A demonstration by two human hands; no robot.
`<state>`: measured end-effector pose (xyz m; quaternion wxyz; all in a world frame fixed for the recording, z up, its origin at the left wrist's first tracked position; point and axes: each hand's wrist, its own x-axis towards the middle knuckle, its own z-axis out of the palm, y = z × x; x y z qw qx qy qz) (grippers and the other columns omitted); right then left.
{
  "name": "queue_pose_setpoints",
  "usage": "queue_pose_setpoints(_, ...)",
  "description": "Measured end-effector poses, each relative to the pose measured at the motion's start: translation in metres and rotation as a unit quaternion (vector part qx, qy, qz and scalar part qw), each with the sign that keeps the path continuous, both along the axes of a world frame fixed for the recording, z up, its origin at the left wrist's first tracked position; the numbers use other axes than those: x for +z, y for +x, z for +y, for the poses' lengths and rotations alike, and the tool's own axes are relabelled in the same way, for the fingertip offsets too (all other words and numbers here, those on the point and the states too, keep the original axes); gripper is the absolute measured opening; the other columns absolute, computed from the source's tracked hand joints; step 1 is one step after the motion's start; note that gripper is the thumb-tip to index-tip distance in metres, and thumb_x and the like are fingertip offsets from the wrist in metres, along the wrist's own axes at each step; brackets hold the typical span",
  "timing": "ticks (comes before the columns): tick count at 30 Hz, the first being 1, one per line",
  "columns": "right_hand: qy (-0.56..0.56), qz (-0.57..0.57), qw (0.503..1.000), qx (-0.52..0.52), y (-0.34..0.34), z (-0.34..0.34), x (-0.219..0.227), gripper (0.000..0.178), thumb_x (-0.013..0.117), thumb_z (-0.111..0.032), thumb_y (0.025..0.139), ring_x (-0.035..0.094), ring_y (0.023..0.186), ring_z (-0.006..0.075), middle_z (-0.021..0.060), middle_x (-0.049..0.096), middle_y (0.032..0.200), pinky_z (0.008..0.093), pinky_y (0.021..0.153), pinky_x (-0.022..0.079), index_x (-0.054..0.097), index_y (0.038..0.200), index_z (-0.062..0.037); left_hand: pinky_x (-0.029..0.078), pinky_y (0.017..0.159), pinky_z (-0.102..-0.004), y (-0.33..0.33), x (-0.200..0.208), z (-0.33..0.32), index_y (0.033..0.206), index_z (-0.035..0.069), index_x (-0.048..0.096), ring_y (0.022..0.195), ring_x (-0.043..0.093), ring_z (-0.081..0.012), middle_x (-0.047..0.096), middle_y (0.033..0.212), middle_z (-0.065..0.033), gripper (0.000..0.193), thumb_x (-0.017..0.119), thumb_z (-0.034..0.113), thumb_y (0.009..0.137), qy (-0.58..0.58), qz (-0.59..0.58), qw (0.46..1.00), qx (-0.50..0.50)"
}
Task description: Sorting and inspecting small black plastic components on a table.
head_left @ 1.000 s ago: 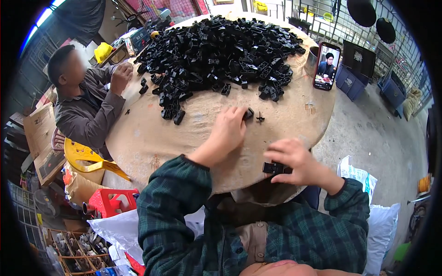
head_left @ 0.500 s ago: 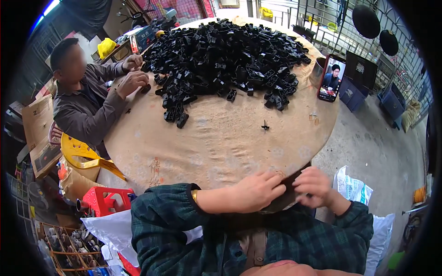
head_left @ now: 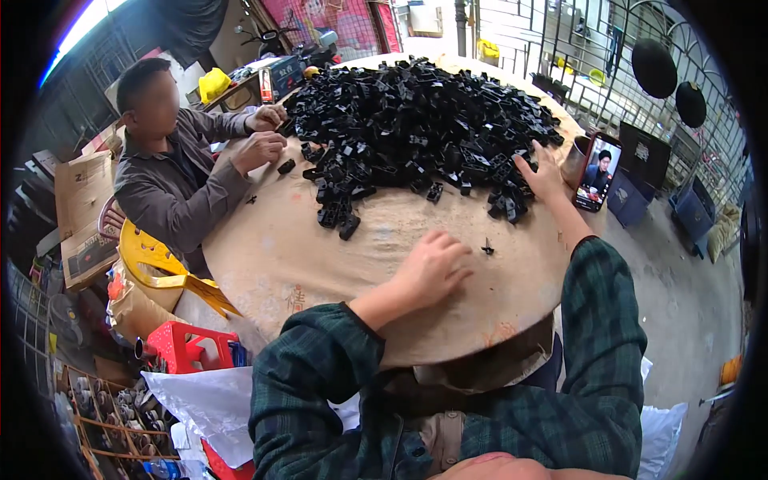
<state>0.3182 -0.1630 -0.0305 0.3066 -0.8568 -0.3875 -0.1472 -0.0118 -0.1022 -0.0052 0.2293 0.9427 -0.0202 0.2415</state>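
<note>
A large heap of black plastic parts covers the far half of the round table. Reaching forward, my right hand is at the heap's right edge, fingers spread, fingertips against the outer parts; nothing shows in its grasp. My left hand is low over the table nearer to me, its fingers loosely bent and apart, with no held thing visible. Just right of it lies a small black pronged piece. A few black parts stick out from the heap's near left side.
At the table's left a co-worker has both hands by the heap, near a loose black part. A phone stands upright at the right edge beside a dark cup. A yellow chair and red stool stand left.
My right hand has gone from the table's near edge out to the heap's right side. My left hand has moved forward over the table. The view has shifted a little.
</note>
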Motion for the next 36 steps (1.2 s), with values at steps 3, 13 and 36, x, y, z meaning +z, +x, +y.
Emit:
queue_pose_setpoints(3,0.054,0.131,0.987,0.071,-0.004,0.025,-0.006,0.067,0.052,-0.06,0.079,0.049,0.112,0.034,0.0219,0.053,0.118,0.0377,0.094,0.038,0.053,0.121,-0.0078,0.038,0.093,-0.0402,0.003,-0.002,0.016,0.102,0.002,0.059,0.105,0.047,-0.0325,0.056,0.104,-0.0155,0.034,0.067,0.024,0.077,-0.008,-0.027,0.995,0.095)
queue_pose_setpoints(13,0.146,0.102,0.963,0.202,-0.128,0.078,-0.008,0.048,0.061,-0.039,0.081,0.042,0.115,0.0379,0.0251,0.04,0.126,0.0397,0.098,0.035,0.055,0.116,-0.0067,0.023,0.104,-0.0497,0.011,-0.005,0.006,0.13,0.008,0.037,0.127,0.018,-0.0433,0.027,0.135,-0.0226,0.085,0.074,0.046,0.065,0.018,-0.007,0.984,0.179)
queue_pose_setpoints(36,0.042,-0.174,0.97,0.165,-0.061,0.248,0.113,0.067,0.049,-0.066,0.076,0.032,0.128,0.0318,0.0118,0.039,0.136,0.0514,0.103,0.026,0.047,0.128,-0.024,0.014,0.095,-0.0693,0.006,-0.008,-0.001,0.132,0.011,0.039,0.134,0.009,-0.0387,0.015,0.143,-0.0211,0.076,0.067,0.044,0.069,0.049,0.088,0.975,0.198)
